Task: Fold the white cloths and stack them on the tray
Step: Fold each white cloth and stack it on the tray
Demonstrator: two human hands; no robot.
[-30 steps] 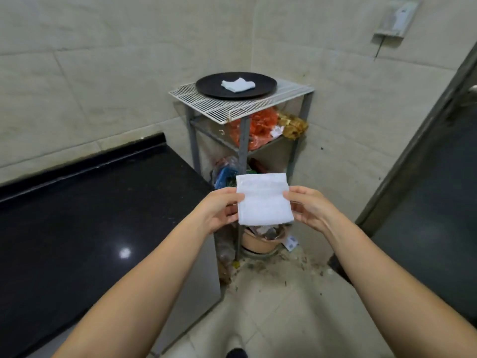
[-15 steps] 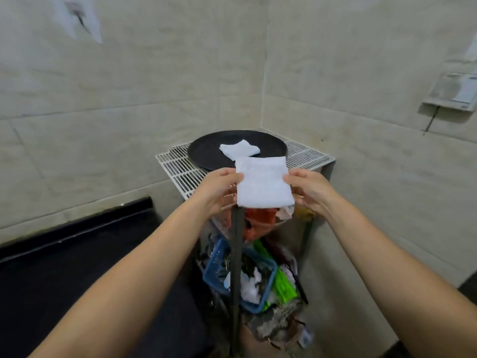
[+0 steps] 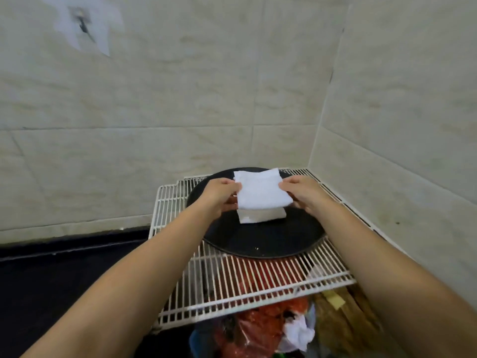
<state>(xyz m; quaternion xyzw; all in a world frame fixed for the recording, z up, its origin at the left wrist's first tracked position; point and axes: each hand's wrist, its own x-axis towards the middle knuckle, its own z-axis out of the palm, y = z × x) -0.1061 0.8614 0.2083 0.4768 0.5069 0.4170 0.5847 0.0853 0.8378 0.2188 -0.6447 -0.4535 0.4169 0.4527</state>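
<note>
A folded white cloth hangs just above a round black tray that sits on a white wire rack. My left hand pinches its left edge and my right hand pinches its right edge. Directly below it, another folded white cloth lies on the tray; only its near strip shows, the rest is hidden by the held cloth.
The white wire rack stands in a tiled corner, walls close behind and to the right. A black countertop lies to the left. Red and brown bags and a crumpled white piece fill the shelf below.
Both hands carried the folded cloth forward from in front of the rack to right over the cloth lying on the tray. The view closed in on the rack.
</note>
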